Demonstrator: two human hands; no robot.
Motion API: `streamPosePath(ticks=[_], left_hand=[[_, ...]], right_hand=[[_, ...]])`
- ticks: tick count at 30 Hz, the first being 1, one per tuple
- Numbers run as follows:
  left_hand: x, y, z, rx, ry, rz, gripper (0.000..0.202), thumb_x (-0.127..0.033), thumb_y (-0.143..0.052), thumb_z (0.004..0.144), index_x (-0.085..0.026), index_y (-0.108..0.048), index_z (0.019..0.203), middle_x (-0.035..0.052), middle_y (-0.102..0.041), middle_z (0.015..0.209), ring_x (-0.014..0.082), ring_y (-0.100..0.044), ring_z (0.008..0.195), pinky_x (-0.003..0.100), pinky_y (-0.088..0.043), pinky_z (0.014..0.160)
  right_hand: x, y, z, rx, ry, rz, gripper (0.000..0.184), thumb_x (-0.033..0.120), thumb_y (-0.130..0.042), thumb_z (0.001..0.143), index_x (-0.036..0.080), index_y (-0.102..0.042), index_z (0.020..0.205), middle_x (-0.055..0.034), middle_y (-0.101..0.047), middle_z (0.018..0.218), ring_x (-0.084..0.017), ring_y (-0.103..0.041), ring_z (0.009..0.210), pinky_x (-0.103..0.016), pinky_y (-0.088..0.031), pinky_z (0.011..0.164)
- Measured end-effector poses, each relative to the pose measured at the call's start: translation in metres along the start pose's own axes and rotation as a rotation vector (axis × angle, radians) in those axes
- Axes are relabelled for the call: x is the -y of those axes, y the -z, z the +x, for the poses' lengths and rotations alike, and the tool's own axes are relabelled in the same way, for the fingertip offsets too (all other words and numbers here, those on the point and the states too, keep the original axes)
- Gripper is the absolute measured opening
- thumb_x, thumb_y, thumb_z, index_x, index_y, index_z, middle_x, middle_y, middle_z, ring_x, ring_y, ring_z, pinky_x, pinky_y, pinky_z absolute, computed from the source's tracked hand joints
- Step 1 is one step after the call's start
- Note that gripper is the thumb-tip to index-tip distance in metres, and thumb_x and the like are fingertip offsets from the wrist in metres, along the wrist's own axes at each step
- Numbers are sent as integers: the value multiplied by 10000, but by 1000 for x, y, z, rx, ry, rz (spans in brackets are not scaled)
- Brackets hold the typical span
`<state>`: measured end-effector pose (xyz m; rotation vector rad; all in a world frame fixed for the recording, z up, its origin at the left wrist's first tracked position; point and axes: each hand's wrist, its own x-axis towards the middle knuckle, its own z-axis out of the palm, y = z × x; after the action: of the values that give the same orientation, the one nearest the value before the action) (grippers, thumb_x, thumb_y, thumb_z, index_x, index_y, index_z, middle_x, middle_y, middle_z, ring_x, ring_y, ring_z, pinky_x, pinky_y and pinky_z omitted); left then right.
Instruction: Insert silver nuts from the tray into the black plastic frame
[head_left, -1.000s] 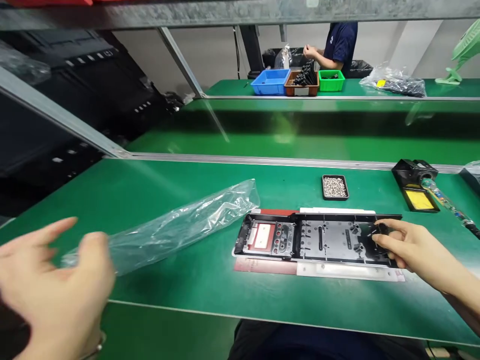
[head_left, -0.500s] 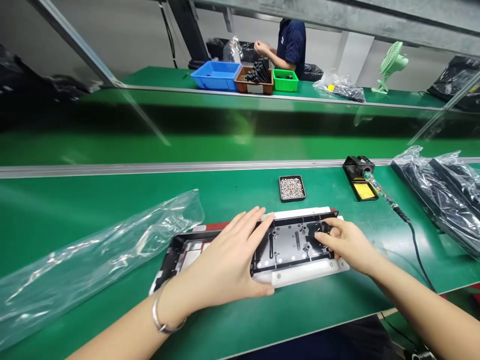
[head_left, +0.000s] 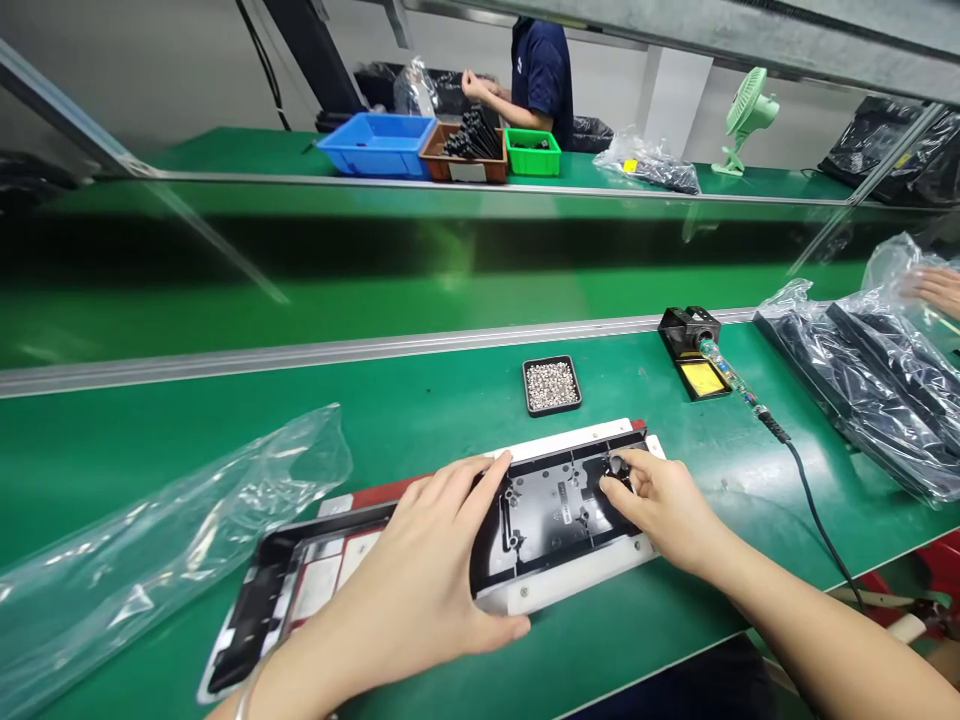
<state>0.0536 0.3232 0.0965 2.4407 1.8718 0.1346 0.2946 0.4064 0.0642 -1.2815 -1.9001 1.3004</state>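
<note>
- Big green table (head_left: 435, 430), with a metal rail (head_left: 450, 342) along the back and a near edge slanting up to the right, under the right forearm; room to move between the clear bag and the dish, and also between the right forearm and the iron's cord.
- Long clear bag (head_left: 172, 545), flat at the left, just beside the black case.
- Bagged black parts (head_left: 855, 380) at the far right, with another person's hand (head_left: 937, 290) next to the plastic.
- Long black case (head_left: 547, 515), under both hands, lying aslant on a white strip (head_left: 577, 580) and a red strip (head_left: 390, 488); left end nearer, right end farther off.
- Blue bin (head_left: 375, 163) on the back bench, beside a brown bin (head_left: 442, 168) full of black sticks (head_left: 476, 135), then a green bin (head_left: 534, 162) with dark bits inside.
- Left hand (head_left: 427, 565) spread wide across the middle of the case, not clenched; cannot tell how hard pressed.
- Right hand (head_left: 664, 500) at the right end, thumb and finger pinching a small round black part.
- Black stand (head_left: 686, 330) holding a soldering iron (head_left: 739, 388), yellow sponge (head_left: 703, 378) in front.
- Little black dish (head_left: 553, 409) behind the case, full of shiny bits (head_left: 552, 383).
- Small round black part (head_left: 616, 465) at the right fingertips, inside the case.
</note>
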Motion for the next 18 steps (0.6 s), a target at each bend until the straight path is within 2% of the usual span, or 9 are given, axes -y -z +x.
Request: streamPosePath(ticks=[5,9,11,15,18], left_hand=[[-5,-2,-6,-2,41,-25,1180,-596,-770,536,-248,-114,1453,116,-294,1419,349,-303,1270,516,-383,1023],[-8,2,-8,60,95,-72,1162,-557,-761,561,-275,-79,1459,79,-238,1448,323,-227,1313,508,-333,1081],[-8,2,-9,83,111,-108,1178,-566,-758,558,-287,-56,1462,64,-203,1463,314,-185,1330,513,-306,1103],[-8,2,-9,138,115,-161,1240,-572,-763,543,-287,10,1469,62,-154,1484,314,-117,1356,532,-261,1127],[-6,1,-9,167,107,-180,1253,-559,-764,545,-254,21,1473,81,-147,1485,313,-97,1361,531,-245,1132]], right_hand=[[1,3,-3,3,-24,-33,65,132,-597,937,95,-605,990,63,-374,580,-83,-339,522,-204,-201,491],[-3,1,-7,8,30,-51,481,497,-451,863,88,-600,1068,27,-378,606,-117,-367,540,-209,-221,506],[-4,0,-10,14,30,-87,602,596,-389,828,100,-600,1097,16,-374,606,-131,-368,543,-213,-227,513],[-5,5,-15,28,-4,-200,612,624,-376,864,122,-600,1133,10,-402,610,-141,-399,541,-218,-243,501],[3,19,-9,0,111,-333,558,639,-393,932,150,-641,1040,17,-451,616,-124,-427,510,-230,-245,485]])
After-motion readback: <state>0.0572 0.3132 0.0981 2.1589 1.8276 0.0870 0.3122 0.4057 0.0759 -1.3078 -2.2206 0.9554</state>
